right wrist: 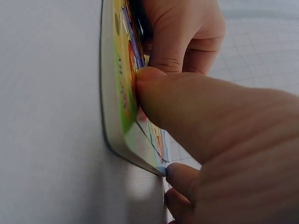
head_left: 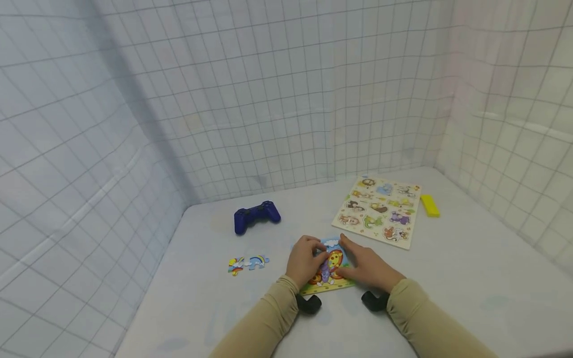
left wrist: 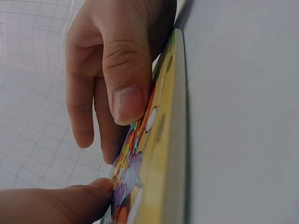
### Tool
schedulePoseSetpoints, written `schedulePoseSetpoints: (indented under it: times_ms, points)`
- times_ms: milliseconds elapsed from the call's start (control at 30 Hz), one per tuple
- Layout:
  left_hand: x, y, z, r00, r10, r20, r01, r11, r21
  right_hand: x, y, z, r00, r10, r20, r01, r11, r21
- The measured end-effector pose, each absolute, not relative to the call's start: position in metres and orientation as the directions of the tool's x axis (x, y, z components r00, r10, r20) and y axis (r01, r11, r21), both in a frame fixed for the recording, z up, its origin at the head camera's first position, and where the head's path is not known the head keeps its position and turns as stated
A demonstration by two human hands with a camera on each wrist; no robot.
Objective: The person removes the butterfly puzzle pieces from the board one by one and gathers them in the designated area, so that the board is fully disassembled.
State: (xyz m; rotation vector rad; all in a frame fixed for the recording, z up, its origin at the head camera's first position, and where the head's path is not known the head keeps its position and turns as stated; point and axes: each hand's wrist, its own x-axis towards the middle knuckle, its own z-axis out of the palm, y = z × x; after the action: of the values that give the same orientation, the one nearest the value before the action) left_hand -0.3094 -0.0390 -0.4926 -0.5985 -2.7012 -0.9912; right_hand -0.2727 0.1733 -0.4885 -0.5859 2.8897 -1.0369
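Observation:
A jigsaw puzzle (head_left: 329, 285) with a bright cartoon animal picture and yellow-green border lies flat before me. My left hand (head_left: 305, 259) rests over its left side, fingers bent, thumb and index tips close together; whether a piece sits between them is hidden. In the left wrist view the left thumb (left wrist: 60, 203) touches the picture. From the right, my right hand (head_left: 369, 266) steadies the board with fingers fairly straight. Its thumb (right wrist: 159, 88) presses on the picture, and a fingertip touches the far corner. Two joined-looking loose puzzle pieces (head_left: 249, 263) with sun and rainbow lie left.
A dark blue game controller (head_left: 257, 215) lies behind the loose pieces. At the back right is a wooden animal puzzle board (head_left: 358, 229), with a yellow block (head_left: 429, 206) beside it. Grid-patterned white sheets (head_left: 268, 99) wall the white table at the back and sides.

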Motion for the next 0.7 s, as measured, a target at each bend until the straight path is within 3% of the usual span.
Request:
schedulePoseSetpoints:
  times_ms: [433,700]
  points:
    - [-0.309,-0.046,-0.487,-0.902,0.268,0.339,0.425,0.694,0.581,-0.277,0.168,-0.486,-0.931,-0.355,0.091,-0.329,0.7,-0.634]
    - [-0.309,-0.072,-0.477,-0.903,0.165,0.397,0.403,0.649,0.646,-0.274,0.172,-0.49,-0.94,-0.333,0.076,-0.301,0.7,-0.648]
